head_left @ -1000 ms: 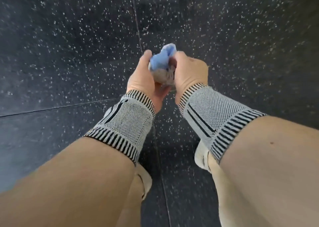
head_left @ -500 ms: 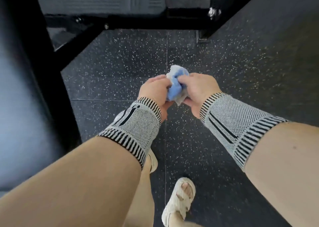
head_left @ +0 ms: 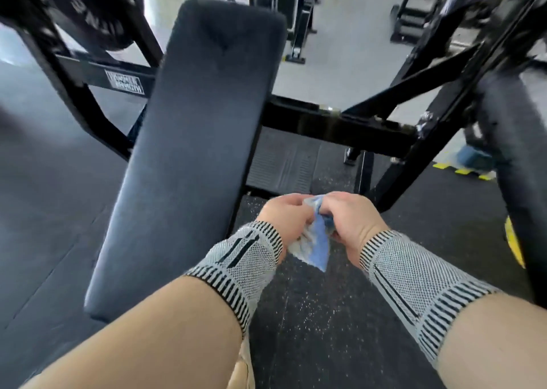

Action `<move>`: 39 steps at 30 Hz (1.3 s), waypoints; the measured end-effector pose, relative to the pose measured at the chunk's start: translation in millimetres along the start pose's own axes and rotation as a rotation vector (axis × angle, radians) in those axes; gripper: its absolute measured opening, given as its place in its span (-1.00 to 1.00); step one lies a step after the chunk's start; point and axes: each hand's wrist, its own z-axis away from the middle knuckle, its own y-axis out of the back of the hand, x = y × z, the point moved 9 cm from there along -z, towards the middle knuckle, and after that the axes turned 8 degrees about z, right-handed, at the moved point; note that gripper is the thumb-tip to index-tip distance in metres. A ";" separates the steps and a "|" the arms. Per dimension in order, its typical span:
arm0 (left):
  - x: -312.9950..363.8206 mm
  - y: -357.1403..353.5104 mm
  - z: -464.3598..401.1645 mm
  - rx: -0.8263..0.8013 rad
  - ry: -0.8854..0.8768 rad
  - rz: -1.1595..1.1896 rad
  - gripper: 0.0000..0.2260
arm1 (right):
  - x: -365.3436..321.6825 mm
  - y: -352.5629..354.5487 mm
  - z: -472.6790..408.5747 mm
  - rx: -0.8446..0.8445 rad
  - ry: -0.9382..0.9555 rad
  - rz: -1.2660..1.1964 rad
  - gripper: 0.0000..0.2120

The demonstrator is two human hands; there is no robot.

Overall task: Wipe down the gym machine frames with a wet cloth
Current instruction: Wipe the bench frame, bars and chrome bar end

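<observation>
Both hands, left (head_left: 285, 217) and right (head_left: 350, 221), grip a bunched blue cloth (head_left: 315, 245) beside the black padded bench (head_left: 192, 140).

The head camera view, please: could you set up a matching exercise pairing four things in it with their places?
Things:
1. blue cloth
2. black padded bench
3. black steel crossbar
4. black weight plate

Places:
A. top left corner
B. between both hands
C. left of the hands
D. beyond the hands, behind the bench

Pairs: 1-B, 2-C, 3-D, 4-A
</observation>
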 end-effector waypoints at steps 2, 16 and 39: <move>56.1 -2.0 23.2 0.016 -0.097 -0.093 -0.89 | -50.6 25.3 16.0 0.022 0.067 0.049 -0.73; 400.8 21.5 103.9 0.187 -0.637 -0.582 -0.71 | -367.0 153.2 57.7 0.353 0.486 0.468 -0.82; 633.8 33.3 0.2 0.503 -0.876 -0.777 -0.59 | -583.7 219.5 -76.5 0.374 0.736 1.041 -0.57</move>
